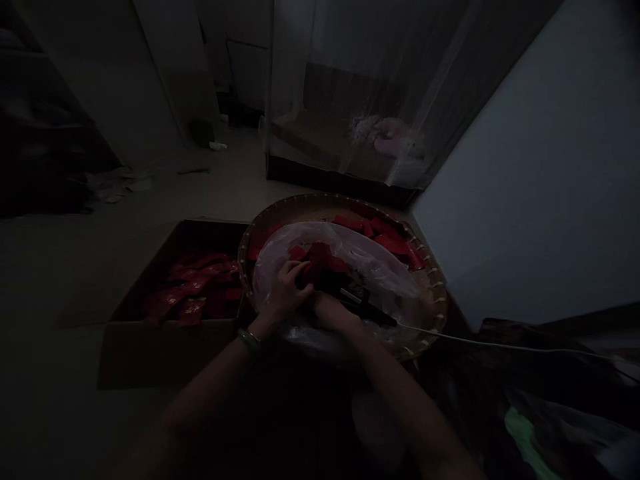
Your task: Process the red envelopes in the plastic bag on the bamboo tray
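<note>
My left hand (289,290) has its fingers bent round the edge of a red packet (323,259), over the middle of a round woven tray. A green bangle circles that wrist. My right hand (333,312) lies just beside it, low over the tray; its fingers are lost in the dark, so its hold is unclear. Right next to it is a black tool (375,312) with a pale strip and a white cord (480,340). A clear plastic bag (375,252) is spread open around both hands, with dark contents I cannot make out.
The woven tray (436,283) carries more red packets (385,233) along its far side. To its left, an open cardboard box (165,353) contains several red packets (197,283). A pale wall (540,180) rises at right, and a plastic-covered cabinet-like frame (345,170) stands behind.
</note>
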A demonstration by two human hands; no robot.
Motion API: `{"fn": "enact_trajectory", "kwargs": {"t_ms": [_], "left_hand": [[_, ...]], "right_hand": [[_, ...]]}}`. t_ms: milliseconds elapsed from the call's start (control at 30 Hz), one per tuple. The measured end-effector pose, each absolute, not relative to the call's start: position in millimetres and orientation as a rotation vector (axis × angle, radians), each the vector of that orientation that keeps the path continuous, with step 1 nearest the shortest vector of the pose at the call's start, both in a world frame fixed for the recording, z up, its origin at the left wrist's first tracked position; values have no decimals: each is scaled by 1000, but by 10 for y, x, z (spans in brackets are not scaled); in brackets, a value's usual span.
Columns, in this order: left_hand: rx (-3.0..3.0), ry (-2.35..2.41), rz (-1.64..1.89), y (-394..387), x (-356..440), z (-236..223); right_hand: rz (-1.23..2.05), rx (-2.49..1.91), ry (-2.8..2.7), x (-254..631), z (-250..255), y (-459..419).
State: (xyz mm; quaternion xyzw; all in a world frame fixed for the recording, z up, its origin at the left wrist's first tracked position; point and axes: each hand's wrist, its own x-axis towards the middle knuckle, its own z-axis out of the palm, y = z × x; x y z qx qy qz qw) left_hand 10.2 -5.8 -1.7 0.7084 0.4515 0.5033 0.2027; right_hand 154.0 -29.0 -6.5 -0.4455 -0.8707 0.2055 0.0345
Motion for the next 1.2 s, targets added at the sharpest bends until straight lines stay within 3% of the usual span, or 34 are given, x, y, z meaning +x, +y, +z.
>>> {"fn": "enact_trajectory", "kwargs": {"t_ms": [333,667,833,1200], "left_hand": [[1979,1305,1459,-16,67,-81],[1949,1340,1405,4,66,-117],[2049,1350,1266,5,65,-136],[2327,1410,835,-81,172,-97]], "right_hand": [[666,-1578,-2293,1753,95,-178],[1078,-1442,-1760,1913,76,-166],[1433,-1378,-1424,1939,53,-164],[1665,-1249,-904,2062,312,-204]]}}
